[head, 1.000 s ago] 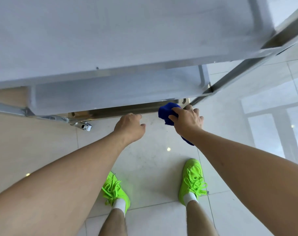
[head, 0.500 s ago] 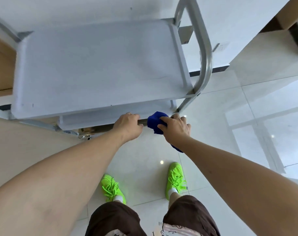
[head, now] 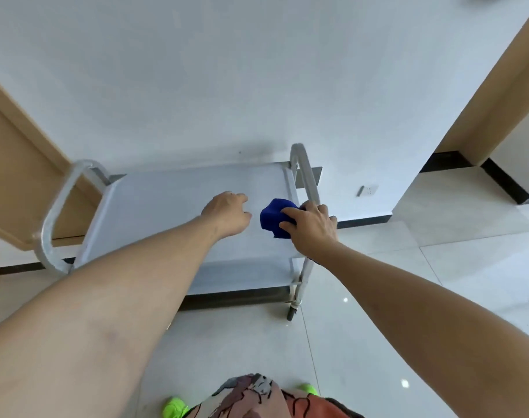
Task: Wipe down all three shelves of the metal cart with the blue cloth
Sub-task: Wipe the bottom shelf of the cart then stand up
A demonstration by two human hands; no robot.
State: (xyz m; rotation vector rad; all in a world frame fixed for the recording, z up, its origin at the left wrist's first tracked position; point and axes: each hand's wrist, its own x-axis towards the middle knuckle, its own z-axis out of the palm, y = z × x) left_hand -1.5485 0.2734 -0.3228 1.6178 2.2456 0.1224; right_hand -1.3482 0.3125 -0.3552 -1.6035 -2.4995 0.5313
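The metal cart (head: 154,206) stands against the white wall, seen from above, with its bare top shelf facing me. A lower shelf (head: 242,276) shows as a strip below the top shelf's front edge. My right hand (head: 311,227) grips the bunched blue cloth (head: 273,220) over the right end of the top shelf, beside the right handle loop (head: 307,173). My left hand (head: 227,212) hovers over the middle of the top shelf with fingers loosely curled and nothing in it. Whether the cloth touches the shelf cannot be told.
A left handle loop (head: 58,212) rises at the cart's other end. A caster wheel (head: 291,312) sits at the front right corner. Wooden door frames flank the wall at left (head: 12,164) and right (head: 486,95). Glossy tile floor (head: 408,282) spreads to the right.
I have risen from crouching by the lower shelves to standing. Both hands moved from the lower shelf's front edge up over the top shelf, the right still holding the cloth.
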